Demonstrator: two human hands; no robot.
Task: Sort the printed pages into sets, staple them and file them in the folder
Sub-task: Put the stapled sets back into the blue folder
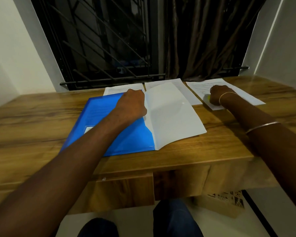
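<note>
Under the left hand point(132, 105) lies a blue folder point(99, 113); its curled fingers grip the white sheets point(171, 113). The right hand point(218, 95) clasps a blurred yellow object point(207, 97) on printed pages point(200, 87).

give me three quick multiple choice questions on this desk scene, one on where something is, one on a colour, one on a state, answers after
1. Where does the right hand rest?
A) on the window grille
B) on the drawer front
C) on the printed pages at the far right

2. What colour is the folder?
A) blue
B) red
C) green

3. How is the folder placed?
A) standing upright
B) lying flat on the desk
C) lifted in the air

Answers:
1 C, the hand sits on the sheets at the desk's right end.
2 A, its cover is bright blue.
3 B, it lies flat on the wood with the left hand resting on it.
</note>
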